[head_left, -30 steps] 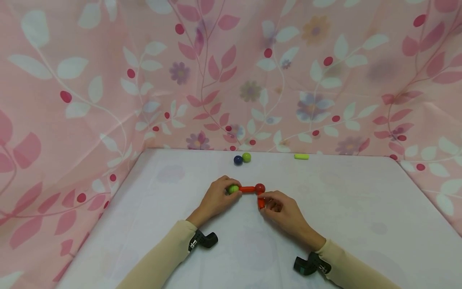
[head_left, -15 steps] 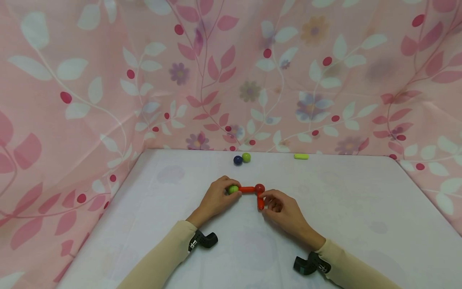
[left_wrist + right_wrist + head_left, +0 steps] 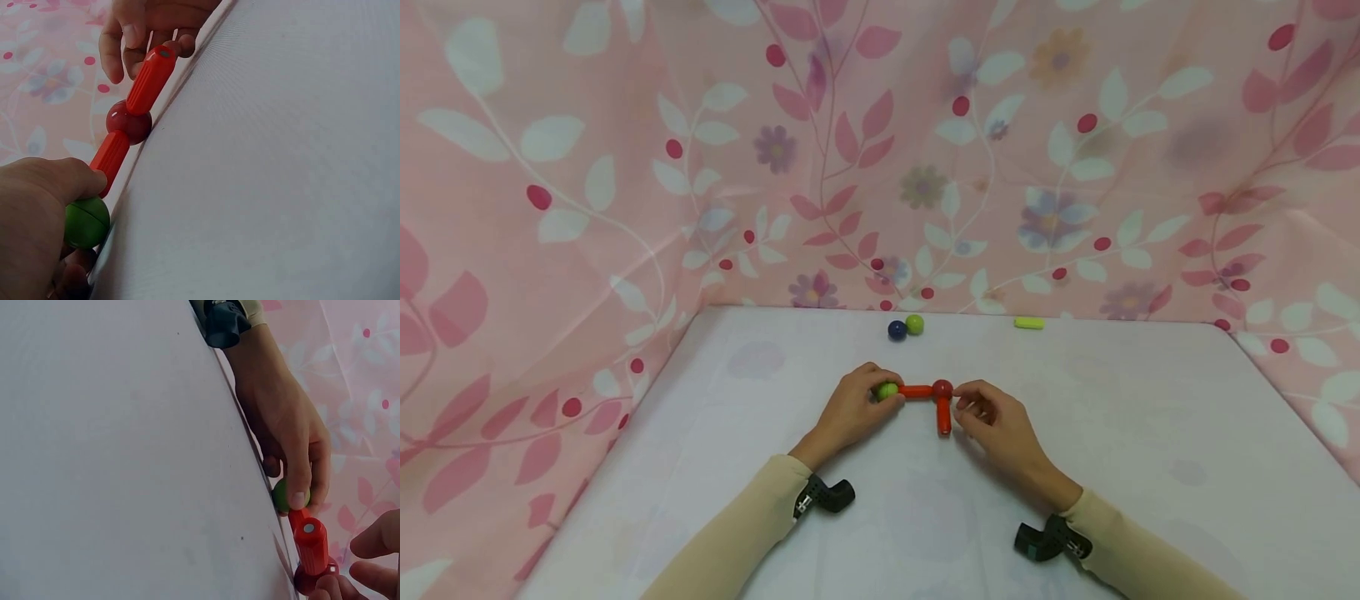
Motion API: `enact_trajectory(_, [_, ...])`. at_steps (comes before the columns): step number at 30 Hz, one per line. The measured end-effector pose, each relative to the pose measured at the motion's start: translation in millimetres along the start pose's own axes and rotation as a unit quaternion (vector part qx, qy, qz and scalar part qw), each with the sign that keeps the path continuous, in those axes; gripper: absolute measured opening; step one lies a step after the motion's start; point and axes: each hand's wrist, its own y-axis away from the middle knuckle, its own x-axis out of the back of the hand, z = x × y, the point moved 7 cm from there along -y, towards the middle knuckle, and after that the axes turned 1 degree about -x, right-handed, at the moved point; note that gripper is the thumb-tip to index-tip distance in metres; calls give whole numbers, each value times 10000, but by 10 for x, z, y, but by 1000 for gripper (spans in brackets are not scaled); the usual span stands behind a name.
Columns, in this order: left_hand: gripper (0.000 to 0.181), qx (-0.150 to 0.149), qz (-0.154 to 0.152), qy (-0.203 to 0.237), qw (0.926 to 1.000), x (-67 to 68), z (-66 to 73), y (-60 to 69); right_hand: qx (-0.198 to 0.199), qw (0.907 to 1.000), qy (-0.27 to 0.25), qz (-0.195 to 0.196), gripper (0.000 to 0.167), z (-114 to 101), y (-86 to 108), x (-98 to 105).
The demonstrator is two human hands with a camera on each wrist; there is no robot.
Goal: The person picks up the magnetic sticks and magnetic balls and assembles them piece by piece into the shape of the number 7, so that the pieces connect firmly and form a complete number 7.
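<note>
My left hand [image 3: 853, 408] grips a green ball [image 3: 887, 391] between thumb and fingers at the left end of a joined piece. From that ball a red ribbed rod [image 3: 916, 392] runs right to a dark red ball [image 3: 942, 389]. A second red rod [image 3: 943, 417] sticks out of the dark red ball toward me, its free end showing a small magnet-like dot. Just right of the dark red ball is my right hand [image 3: 1003, 429], fingers loosely bent and nothing held; whether a fingertip touches the ball I cannot tell.
Farther back on the white table [image 3: 790, 333] a dark blue ball [image 3: 897, 331] sits beside another green ball [image 3: 914, 324]. A yellow-green rod [image 3: 1029, 323] lies near the back edge, to the right. Pink floral cloth [image 3: 880, 167] hangs behind.
My right hand has come off the second red rod and shifted slightly up and right, beside the dark red ball. The left hand keeps its hold on the green ball.
</note>
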Motion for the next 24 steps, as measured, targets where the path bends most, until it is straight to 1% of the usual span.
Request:
enact_trajectory(3, [14, 6, 23, -4, 10000, -2, -1, -8, -22, 10000, -13, 11, 23, 1, -67, 44])
enact_trajectory(7, [15, 1, -3, -4, 10000, -6, -6, -14, 115, 9999, 48, 78, 22, -38, -174, 101])
enact_trajectory(11, [14, -34, 71, 23, 10000, 21, 17, -16, 242, 9996, 95, 141, 22, -112, -314, 142])
enact_trajectory(14, [14, -29, 111, 45, 9999, 34, 16, -13, 250, 9994, 192, 170, 22, -155, -417, 166])
enact_trajectory(18, [14, 9, 75, 81, 9999, 17, -9, -2, 272, 9988, 351, 217, 20, -186, -535, 202])
enact_trajectory(24, [14, -65, 66, 73, 9999, -6, -8, -5, 499, 9959, 660, 360, 18, -201, -735, 256])
